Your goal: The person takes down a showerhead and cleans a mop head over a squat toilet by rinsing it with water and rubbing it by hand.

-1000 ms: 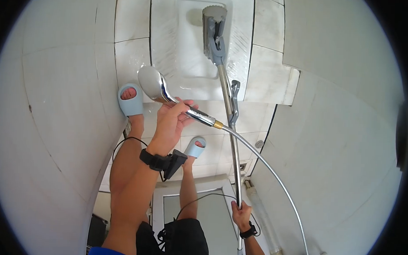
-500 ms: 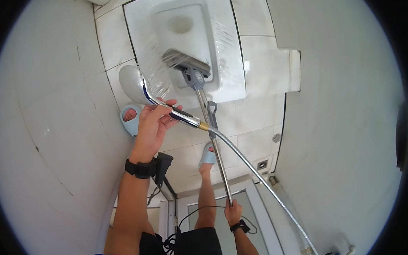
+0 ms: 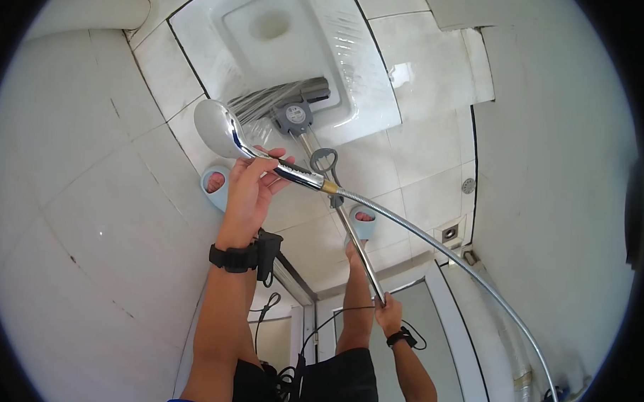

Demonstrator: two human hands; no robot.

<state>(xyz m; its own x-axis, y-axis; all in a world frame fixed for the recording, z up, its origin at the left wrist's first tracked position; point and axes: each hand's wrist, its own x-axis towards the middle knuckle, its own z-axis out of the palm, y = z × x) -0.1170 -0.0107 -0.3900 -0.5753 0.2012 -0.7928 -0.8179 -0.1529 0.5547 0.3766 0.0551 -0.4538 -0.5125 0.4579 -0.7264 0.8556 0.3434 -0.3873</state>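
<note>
My left hand is closed around the handle of a chrome shower head. Water streams from it across the near part of a white squat toilet and onto the mop head. A metal hose runs from the handle to the lower right. Lower down, my right hand grips the metal pole of a squeeze mop. Its grey mop head rests at the toilet's near end, partly hidden by the spray. A grey lever ring sits partway along the pole.
Tiled walls enclose the space on both sides. A white pipe juts out at the upper left. Two drains, one round, one square, lie at right. My feet wear light-blue slippers. Behind them stands a framed glass door.
The mop head has swung round and come closer to the toilet's near edge. The camera view has shifted and turned. Both hands keep their holds, and water still sprays.
</note>
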